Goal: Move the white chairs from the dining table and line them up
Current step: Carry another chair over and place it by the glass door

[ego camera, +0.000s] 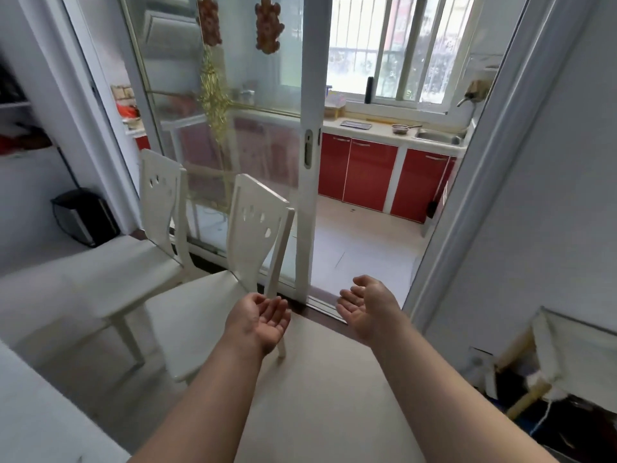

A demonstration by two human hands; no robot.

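Two white chairs stand side by side on the pale floor in front of a sliding glass door [233, 105], their backs toward the glass and their seats facing the lower left of the view. The nearer chair [253, 235] has its tall back, pierced by small cut-outs, rising just beside the door's white frame [309, 195]; its seat runs down and left from there. The farther chair [160, 195] stands to its left, apart by a narrow gap, its back likewise upright and its seat extending left. The two backs lie roughly in one line along the door.

Both arms reach forward, bare, palms turned up and toward each other. The left hand [262, 320] is loosely cupped with fingers spread, holding nothing, just beside the nearer chair's rear leg. The right hand [364, 305] is also spread and holding nothing, over the door sill.

Surroundings: a black bin [85, 217] against the left wall; a gold tassel ornament [213, 91] hanging on the glass; through the doorway, red cabinets [370, 175] under a counter [374, 132] with a sink [437, 137], below a barred window [397, 48]. At lower right a cloth-covered frame [567, 359] stands against the wall.
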